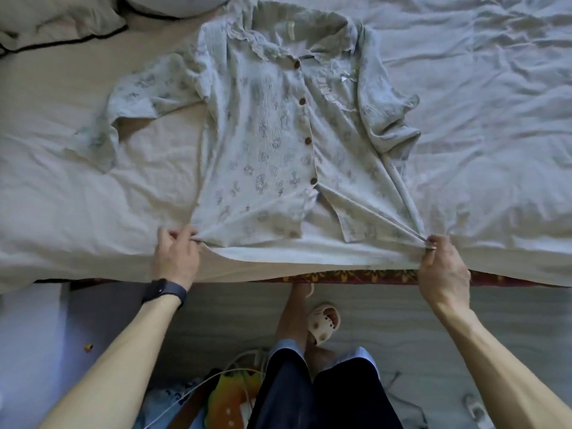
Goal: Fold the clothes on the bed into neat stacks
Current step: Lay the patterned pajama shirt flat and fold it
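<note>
Your left grip (176, 261) and right grip (442, 264) each pinch a hem corner of the pyjama shirt (263, 144); it lies buttons-up on the bed (62, 196), length stretching away from both, collar farthest.

A: What goes unseen here?
B: The pillow (176, 4) is cut by the top edge, the hem corners of the shirt (263, 134) are buried in the left hand (175, 258) and right hand (442, 269), the collar label (291, 26) is too small to read

The pyjama shirt (263, 125) lay face-up on the bed (479, 134). The left hand (176, 255) and right hand (442, 264) each pinched a hem corner.
</note>
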A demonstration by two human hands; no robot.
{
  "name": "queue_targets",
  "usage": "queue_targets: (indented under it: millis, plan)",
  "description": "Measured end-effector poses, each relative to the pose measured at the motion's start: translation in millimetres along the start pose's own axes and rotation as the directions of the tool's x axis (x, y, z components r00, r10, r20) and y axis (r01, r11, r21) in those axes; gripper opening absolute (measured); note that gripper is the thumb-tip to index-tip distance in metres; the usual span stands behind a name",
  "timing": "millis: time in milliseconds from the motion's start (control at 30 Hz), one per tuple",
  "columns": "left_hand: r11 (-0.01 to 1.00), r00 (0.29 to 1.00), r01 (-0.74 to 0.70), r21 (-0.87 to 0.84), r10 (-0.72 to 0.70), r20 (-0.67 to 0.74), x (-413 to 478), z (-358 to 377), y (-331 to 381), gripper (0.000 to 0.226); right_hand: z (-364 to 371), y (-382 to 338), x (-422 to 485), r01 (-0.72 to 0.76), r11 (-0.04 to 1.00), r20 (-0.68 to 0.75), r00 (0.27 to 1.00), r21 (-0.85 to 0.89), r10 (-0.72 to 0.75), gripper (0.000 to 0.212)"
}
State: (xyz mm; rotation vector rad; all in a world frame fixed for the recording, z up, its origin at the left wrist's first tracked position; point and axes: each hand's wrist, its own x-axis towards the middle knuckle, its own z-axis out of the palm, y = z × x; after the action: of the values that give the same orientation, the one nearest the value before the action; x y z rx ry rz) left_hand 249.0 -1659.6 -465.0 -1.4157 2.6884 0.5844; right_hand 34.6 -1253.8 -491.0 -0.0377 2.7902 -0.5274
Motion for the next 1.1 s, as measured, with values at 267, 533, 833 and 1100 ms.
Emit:
queue_targets:
  millis: [267, 533, 833, 1100]
  plan:
    - [0.906, 0.901, 0.421, -0.043, -0.412, 0.134, -21, 26, -37, 0.018, 27, 5, -16, -0.108, 0.990, 0.216, 0.968, -0.094, 0.126, 0.009]
    - [0.867, 0.875, 0.454, -0.205, -0.391, 0.286, -11, 67, -5, 0.075, 44, -8, -18, 0.165, 0.960, 0.104, 0.984, -0.226, -0.145, 0.080]
    - [0.963, 0.983, 0.157, -0.217, -0.174, -0.063, -54, 31, -21, 0.016, 15, -10, -26, 0.060, 0.974, -0.035, 0.998, 0.220, -0.053, 0.026]
    - [0.961, 0.930, 0.272, 0.051, -0.276, 0.242, -62, 36, -53, 0.045, 25, 20, -25, -0.258, 0.966, 0.080, 0.963, 0.020, 0.256, 0.023]
